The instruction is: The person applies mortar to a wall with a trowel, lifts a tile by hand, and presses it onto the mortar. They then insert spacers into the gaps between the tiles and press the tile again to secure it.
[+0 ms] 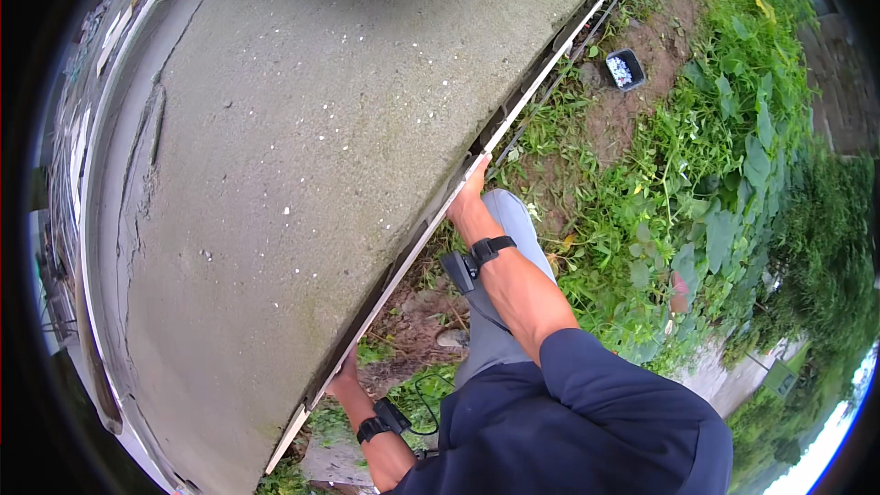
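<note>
The view is taken by the left head-worn fisheye camera, set directly above the wearer's navy-blue cloth shirt [587, 431], which enters close to the lens at 5 o'clock. The camera faces steeply downward over a flat grey concrete surface [275, 174] spanning 8 to 12 o'clock. Framing is oblique: a long, narrow, pale strip [422, 232] crosses from 1 to 7 o'clock at near range. Coverage extends to leafy green plants [660, 220] at 3 o'clock and distant bright sky [839, 431] at 4 o'clock.
</note>
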The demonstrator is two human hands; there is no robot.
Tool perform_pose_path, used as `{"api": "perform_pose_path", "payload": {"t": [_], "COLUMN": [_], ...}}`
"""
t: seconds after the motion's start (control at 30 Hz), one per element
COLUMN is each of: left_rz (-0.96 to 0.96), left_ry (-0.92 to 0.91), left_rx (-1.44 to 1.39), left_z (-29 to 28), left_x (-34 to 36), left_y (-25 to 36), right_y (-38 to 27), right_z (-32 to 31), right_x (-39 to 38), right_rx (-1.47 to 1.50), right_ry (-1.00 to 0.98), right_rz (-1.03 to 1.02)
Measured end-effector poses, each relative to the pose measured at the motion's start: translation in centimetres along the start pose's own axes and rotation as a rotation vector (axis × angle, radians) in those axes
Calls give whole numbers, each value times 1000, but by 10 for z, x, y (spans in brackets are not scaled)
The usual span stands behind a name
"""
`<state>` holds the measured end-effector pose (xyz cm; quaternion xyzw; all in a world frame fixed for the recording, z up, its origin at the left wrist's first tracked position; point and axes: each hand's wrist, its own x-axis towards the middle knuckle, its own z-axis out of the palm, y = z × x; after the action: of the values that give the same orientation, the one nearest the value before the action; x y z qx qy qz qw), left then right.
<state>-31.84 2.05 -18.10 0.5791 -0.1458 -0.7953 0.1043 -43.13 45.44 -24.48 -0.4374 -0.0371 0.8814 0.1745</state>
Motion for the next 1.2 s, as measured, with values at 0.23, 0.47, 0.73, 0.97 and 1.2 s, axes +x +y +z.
{"api": "perform_pose_path", "payload": {"t": [0.23,0.47,0.73,0.97,1.2], "left_rz": [54,43,30,44,118], "left_ry": [35,14,78,123,-85], "left_rx": [1,10,-3,5,-10], "left_z": [-19,-15,-16,3,-46], "left_x": [14,5,6,-6,-43], "left_y": [19,23,30,-5,50], "right_y": [14,18,15,-8,76], "right_z": [16,25,31,24,-6], "right_x": [-28,-43,-61,-36,-72], "right_rx": [-129,-75,-43,-171,-641], "right_ry": [-6,-30,-36,-15,-48], "right_rz": [-97,-135,-125,-142,-237]}}
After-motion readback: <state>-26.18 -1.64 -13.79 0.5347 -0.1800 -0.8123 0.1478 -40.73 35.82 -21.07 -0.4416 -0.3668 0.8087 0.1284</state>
